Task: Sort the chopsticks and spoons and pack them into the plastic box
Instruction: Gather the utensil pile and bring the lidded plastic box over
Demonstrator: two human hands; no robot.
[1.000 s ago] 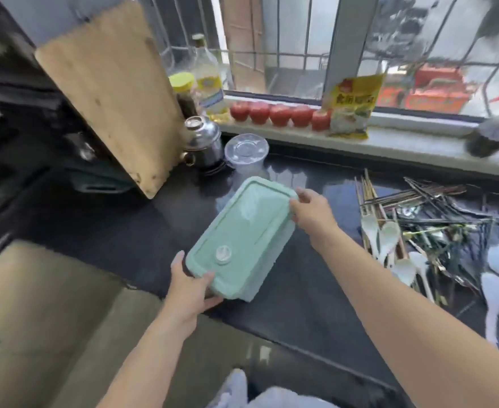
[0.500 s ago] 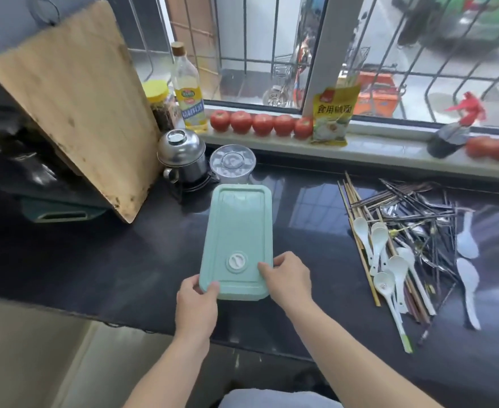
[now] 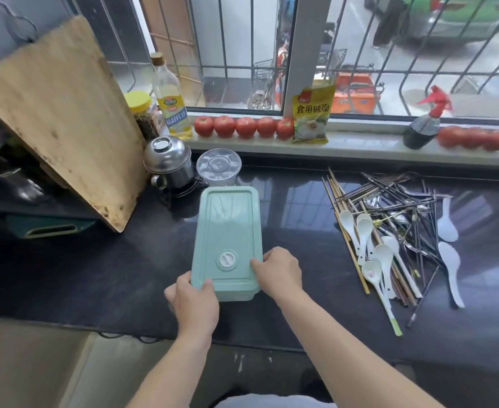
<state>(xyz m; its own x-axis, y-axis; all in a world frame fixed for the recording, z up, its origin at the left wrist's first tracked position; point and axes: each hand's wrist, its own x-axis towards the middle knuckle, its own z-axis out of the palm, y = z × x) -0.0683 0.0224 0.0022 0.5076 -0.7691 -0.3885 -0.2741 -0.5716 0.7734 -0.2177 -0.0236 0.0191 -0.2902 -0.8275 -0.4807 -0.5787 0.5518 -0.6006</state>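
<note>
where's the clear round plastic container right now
In the head view, the clear round plastic container stands at the back of the dark countertop, left of centre, beside the steel lidded pot and just behind the mint-green plastic box.

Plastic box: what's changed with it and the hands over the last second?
The plastic box went from lifted and skewed to flat on the counter, lengthwise away from the person. The right hand moved from its far end to the near right corner; the left hand kept its near-end grip. Lid still on; utensil pile untouched.

Lidded mint plastic box (image 3: 227, 231) flat on counter, chopsticks (image 3: 345, 228) and spoons (image 3: 381, 257) heaped right
</note>
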